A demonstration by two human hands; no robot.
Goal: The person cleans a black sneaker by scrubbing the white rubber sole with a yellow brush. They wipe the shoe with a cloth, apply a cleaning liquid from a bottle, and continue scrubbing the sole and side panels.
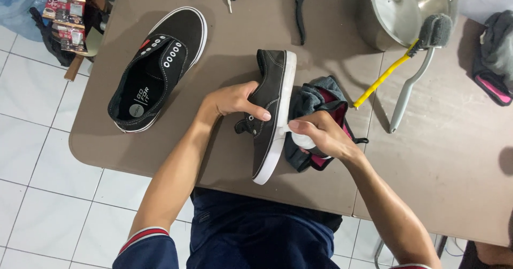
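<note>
Left hand [232, 102] grip steadies black shoe [271, 111], toe pointing away.

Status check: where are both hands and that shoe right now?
Left hand grips black shoe, held on its side on the table. Right hand presses a small white object against the white sole. Grey cloth lies right beside; nothing blocking.
</note>
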